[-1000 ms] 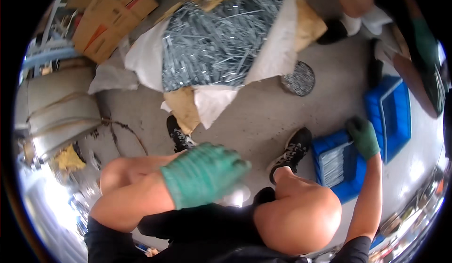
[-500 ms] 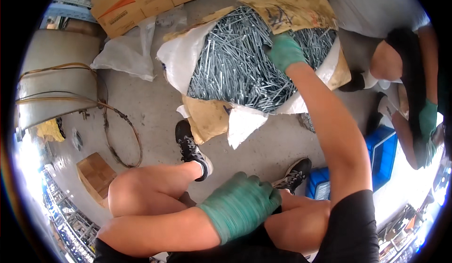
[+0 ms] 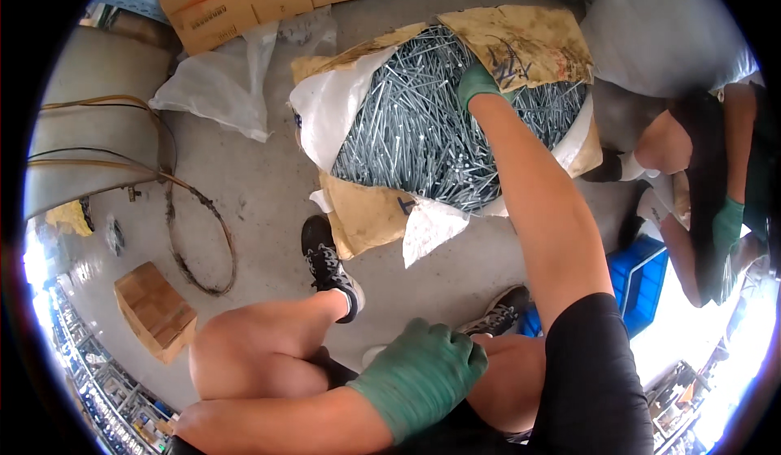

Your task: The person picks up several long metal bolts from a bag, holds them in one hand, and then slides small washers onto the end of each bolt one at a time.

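A sack and cardboard wrapping (image 3: 533, 40) lies torn wide, full of long thin silver metal rods (image 3: 415, 117) like bolts or nails. My right hand (image 3: 477, 87), in a green glove, reaches into their far side at the edge of a cardboard flap. Its fingers are hidden there, so any hold on the rods cannot be made out. Over my lap, by my right thigh, my left hand (image 3: 423, 378) is closed, also gloved in green. Its palm faces away and hides whatever may be inside.
Another person's gloved hand (image 3: 726, 225) holds a bunch of thin rods at the right, near a blue crate (image 3: 643, 280). To the left are a looped hose (image 3: 199, 280), an open cardboard box (image 3: 154, 308) and a clear plastic bag (image 3: 215, 89). Larger cartons (image 3: 236, 3) stand behind.
My right hand has moved farther in, and its fingers have slipped out of sight by the flap. The left hand stays closed over my lap. The whole view has shifted slightly.
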{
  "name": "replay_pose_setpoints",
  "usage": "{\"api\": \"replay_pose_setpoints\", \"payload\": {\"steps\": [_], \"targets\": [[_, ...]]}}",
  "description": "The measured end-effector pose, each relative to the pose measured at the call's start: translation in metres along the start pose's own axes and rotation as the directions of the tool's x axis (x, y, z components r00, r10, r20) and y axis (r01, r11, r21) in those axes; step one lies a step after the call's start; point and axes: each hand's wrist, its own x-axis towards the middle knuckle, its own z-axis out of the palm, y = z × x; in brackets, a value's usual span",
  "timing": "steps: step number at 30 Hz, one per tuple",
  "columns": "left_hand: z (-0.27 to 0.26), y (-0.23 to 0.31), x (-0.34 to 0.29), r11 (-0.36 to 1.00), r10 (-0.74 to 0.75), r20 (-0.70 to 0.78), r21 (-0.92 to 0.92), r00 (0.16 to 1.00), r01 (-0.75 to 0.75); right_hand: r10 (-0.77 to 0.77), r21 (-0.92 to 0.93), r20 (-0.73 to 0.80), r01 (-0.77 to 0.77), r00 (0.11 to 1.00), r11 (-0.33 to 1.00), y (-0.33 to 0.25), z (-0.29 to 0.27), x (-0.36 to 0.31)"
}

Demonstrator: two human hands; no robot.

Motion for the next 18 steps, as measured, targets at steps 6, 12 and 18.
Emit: {"api": "replay_pose_setpoints", "payload": {"steps": [6, 12, 18], "targets": [[-0.007, 0.0, 0.001, 0.997, 0.061, -0.007, -0.043, 0.998, -0.062, 0.109, 0.052, -0.232, -0.1, 0.966, 0.994, 0.058, 0.072, 0.061], [-0.003, -0.005, -0.012, 0.993, -0.038, -0.071, -0.113, 0.997, 0.03, -0.067, -0.201, 0.109, 0.088, 0.992, 0.976, 0.005, -0.025, -0.024], [-0.009, -0.008, -0.017, 0.992, 0.003, -0.217, -0.124, 0.976, -0.031, 0.035, 0.267, -0.139, 0.004, 0.99, 0.964, 0.051, -0.022, -0.045]]}}
